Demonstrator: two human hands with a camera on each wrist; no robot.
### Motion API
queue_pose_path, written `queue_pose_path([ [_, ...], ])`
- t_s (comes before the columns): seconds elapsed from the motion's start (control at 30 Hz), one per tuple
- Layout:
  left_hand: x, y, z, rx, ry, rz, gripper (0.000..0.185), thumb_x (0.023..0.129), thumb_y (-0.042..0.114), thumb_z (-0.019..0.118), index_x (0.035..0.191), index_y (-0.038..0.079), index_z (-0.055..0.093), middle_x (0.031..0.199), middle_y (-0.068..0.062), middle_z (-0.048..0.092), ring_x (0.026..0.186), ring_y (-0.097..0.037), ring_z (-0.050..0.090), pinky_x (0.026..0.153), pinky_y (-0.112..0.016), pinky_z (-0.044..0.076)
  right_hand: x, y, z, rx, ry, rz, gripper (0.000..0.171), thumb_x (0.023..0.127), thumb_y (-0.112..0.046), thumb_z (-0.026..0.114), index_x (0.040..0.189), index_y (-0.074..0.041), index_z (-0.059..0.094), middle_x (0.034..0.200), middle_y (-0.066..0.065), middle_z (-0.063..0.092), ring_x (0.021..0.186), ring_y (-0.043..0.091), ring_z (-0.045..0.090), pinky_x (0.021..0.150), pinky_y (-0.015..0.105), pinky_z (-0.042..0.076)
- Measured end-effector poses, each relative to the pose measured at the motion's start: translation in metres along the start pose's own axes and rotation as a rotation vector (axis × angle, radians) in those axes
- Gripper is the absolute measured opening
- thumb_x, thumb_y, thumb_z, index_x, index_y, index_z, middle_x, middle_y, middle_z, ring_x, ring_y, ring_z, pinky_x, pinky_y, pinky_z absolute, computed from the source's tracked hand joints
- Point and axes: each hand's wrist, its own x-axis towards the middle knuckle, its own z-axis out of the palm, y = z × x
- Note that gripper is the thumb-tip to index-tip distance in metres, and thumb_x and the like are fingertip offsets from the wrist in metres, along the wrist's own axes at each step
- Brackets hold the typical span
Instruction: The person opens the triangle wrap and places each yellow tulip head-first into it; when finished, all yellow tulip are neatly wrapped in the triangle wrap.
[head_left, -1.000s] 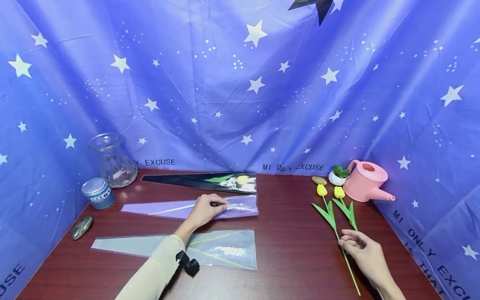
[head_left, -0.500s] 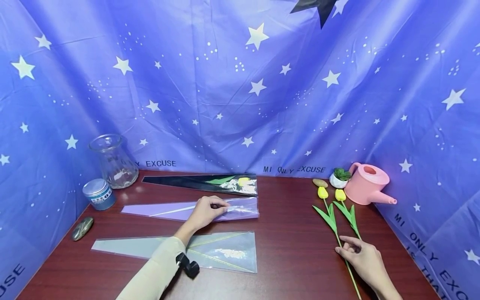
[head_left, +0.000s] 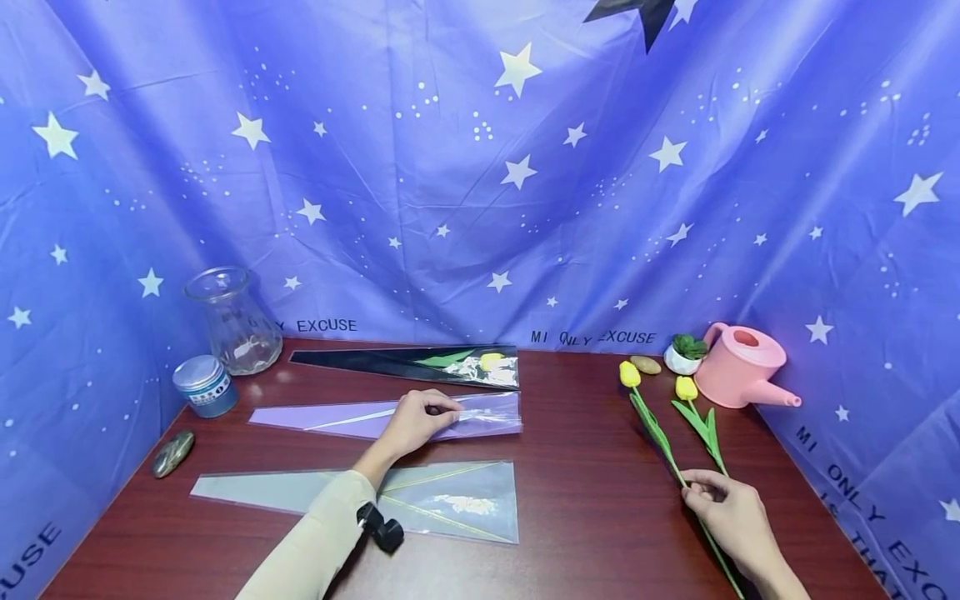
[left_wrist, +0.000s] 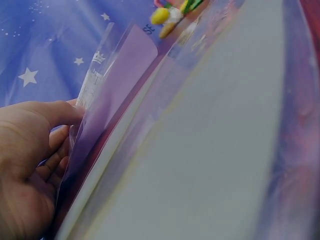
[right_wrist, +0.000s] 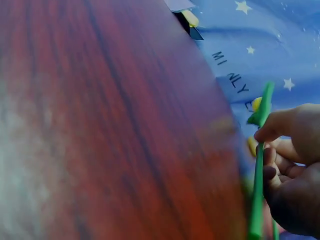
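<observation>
A dark red wooden desk (head_left: 585, 500) carries everything, walled in by blue star-printed cloth (head_left: 480, 183). Nearest, the right hand (head_left: 731, 517) pinches one tulip's (head_left: 654, 425) green stem, lifted off the desk; a second tulip (head_left: 697, 417) lies beside it. Three flower sleeves lie left: clear (head_left: 450, 500), purple (head_left: 480, 412) pinched at its open end by the left hand (head_left: 416, 421), and black (head_left: 405, 364) farthest. Behind: one glass vase (head_left: 228, 321), one tin (head_left: 204, 386), one pink watering can (head_left: 742, 364).
</observation>
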Motion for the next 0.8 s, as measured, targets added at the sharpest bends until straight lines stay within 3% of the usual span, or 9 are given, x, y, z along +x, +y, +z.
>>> queue_pose_path([
  [0.17,-0.001,0.0,0.0,-0.004,0.009,0.003,0.012,0.091,0.016,0.079,0.099,0.023,0.084,0.103,0.003,0.079,0.096,-0.012,0.071,0.081,-0.023,0.055,0.009,-0.021,-0.002,0.296,-0.005,0.007,0.017,0.09,0.004,0.071,0.107,0.008,0.073,0.075,-0.012,0.068,0.063,0.0,0.058,0.055,0.02,0.049],
  [0.4,-0.001,-0.001,0.0,0.003,0.009,-0.006,0.011,0.091,0.017,0.08,0.098,0.024,0.084,0.102,0.004,0.079,0.093,-0.01,0.071,0.08,-0.022,0.055,0.027,-0.054,0.009,0.731,-0.018,0.049,0.021,0.092,0.011,0.066,0.102,-0.006,0.073,0.076,-0.003,0.074,0.061,0.008,0.064,0.055,0.024,0.055],
  [0.6,0.0,-0.001,0.0,0.003,0.007,0.002,0.012,0.091,0.016,0.079,0.098,0.024,0.084,0.103,0.004,0.079,0.094,-0.01,0.071,0.081,-0.023,0.055,0.043,-0.077,0.031,0.929,-0.02,0.068,0.019,0.092,0.014,0.065,0.102,-0.001,0.068,0.078,-0.001,0.075,0.063,0.01,0.069,0.06,0.026,0.06],
  [0.8,0.001,-0.002,0.0,0.009,0.002,0.009,0.011,0.091,0.017,0.079,0.099,0.024,0.084,0.104,0.004,0.079,0.095,-0.011,0.071,0.081,-0.023,0.055,0.057,-0.092,0.053,1.096,-0.001,0.145,0.021,0.092,0.014,0.065,0.098,-0.006,0.067,0.078,0.001,0.076,0.067,0.011,0.072,0.065,0.027,0.062],
])
